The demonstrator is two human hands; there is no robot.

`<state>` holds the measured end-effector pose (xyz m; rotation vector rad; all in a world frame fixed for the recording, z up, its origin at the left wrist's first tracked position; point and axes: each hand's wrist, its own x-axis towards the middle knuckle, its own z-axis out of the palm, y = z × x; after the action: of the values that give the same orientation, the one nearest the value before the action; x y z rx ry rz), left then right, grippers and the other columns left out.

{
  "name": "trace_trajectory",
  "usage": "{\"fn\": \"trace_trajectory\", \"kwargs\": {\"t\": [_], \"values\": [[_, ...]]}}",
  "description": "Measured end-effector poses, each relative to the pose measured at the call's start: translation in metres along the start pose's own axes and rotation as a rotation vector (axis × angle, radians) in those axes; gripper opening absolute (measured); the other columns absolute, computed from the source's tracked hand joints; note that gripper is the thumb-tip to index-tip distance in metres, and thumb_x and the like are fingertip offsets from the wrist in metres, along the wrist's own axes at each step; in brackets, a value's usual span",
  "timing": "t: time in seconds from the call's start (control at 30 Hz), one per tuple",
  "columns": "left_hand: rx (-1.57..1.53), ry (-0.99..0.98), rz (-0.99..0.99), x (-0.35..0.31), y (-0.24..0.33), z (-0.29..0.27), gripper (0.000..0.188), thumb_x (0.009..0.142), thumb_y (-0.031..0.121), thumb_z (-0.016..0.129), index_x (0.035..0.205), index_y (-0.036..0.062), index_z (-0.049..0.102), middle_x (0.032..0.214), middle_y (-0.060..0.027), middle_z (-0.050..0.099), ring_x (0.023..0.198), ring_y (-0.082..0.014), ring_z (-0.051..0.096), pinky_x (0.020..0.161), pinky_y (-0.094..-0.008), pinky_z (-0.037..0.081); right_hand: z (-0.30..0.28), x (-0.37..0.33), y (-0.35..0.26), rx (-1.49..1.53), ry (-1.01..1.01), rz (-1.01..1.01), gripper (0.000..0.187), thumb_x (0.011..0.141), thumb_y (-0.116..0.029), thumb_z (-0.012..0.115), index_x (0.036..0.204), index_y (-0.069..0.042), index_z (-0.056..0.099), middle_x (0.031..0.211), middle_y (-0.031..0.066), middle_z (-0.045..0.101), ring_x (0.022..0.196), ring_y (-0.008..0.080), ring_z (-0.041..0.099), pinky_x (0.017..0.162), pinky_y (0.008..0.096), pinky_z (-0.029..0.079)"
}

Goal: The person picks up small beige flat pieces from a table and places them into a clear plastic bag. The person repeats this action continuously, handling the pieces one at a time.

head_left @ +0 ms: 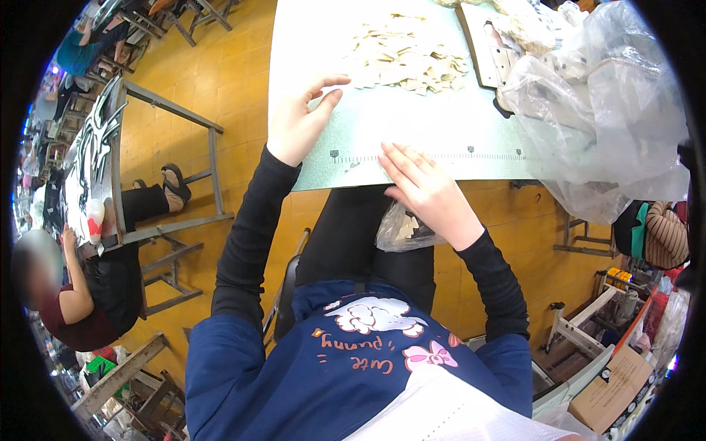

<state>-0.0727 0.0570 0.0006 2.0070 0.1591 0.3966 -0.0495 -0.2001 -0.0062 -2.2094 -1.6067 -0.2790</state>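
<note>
My left hand (298,121) rests on the pale green worktable (412,132) with fingers apart, holding nothing, just short of a heap of small beige cut pieces (404,55). My right hand (426,187) lies at the table's near edge, on a printed ruler strip, and grips the mouth of a small clear plastic bag (401,229) that hangs below the edge over my lap with a few beige pieces inside.
A large clear plastic bag (603,110) of material fills the table's right side beside a sewing machine part (493,55). On the left another person (81,294) sits at a metal-framed table (176,176). Cardboard boxes (610,389) and frames stand lower right on the yellow floor.
</note>
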Motion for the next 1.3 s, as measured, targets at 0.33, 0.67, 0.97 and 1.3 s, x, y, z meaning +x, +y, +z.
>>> {"fn": "trace_trajectory", "kwargs": {"t": [0.33, 0.67, 0.97, 1.3], "values": [[0.469, -0.001, 0.200, 0.020, 0.005, 0.026, 0.027, 0.096, 0.019, 0.063, 0.117, 0.0037, 0.065, 0.111, -0.0157, 0.069, 0.098, -0.0288, 0.068, 0.085, -0.0342, 0.053, -0.025, -0.041, -0.003, 0.226, 0.148, -0.015, 0.028, 0.076, -0.002, 0.068, 0.103, -0.001, 0.073, 0.099, 0.0103, 0.073, 0.085, 0.0222, 0.072, 0.074, 0.0328, 0.059], [0.453, -0.014, 0.154, 0.018, 0.006, 0.022, 0.024, 0.096, 0.015, 0.063, 0.113, -0.0018, 0.067, 0.095, -0.0146, 0.070, 0.079, -0.0265, 0.069, 0.077, -0.0322, 0.054, -0.019, -0.064, -0.018, 0.240, -0.129, 0.106, 0.030, 0.081, 0.001, 0.064, 0.110, -0.005, 0.069, 0.105, 0.0091, 0.072, 0.090, 0.0278, 0.070, 0.080, 0.0377, 0.057], [-0.383, -0.418, -0.149, -0.054, 0.060, 0.036, 0.044, 0.095, 0.004, 0.063, 0.138, 0.0034, 0.052, 0.099, -0.0093, 0.068, 0.094, -0.0133, 0.066, 0.088, -0.0284, 0.053, -0.031, -0.012, -0.033, 0.700, 0.446, 0.668, 0.019, 0.086, -0.002, 0.071, 0.105, 0.003, 0.070, 0.091, 0.0110, 0.069, 0.079, 0.0176, 0.068, 0.071, 0.0279, 0.054], [0.254, -0.144, 0.494, 0.026, 0.030, 0.045, 0.059, 0.092, 0.026, 0.071, 0.145, 0.0131, 0.046, 0.129, -0.0138, 0.061, 0.124, -0.0266, 0.056, 0.105, -0.0413, 0.043, -0.035, -0.058, -0.038, 0.682, 0.064, 0.679, 0.009, 0.089, -0.001, 0.064, 0.097, 0.001, 0.067, 0.088, 0.0130, 0.066, 0.078, 0.0252, 0.067, 0.071, 0.0319, 0.053]]}}
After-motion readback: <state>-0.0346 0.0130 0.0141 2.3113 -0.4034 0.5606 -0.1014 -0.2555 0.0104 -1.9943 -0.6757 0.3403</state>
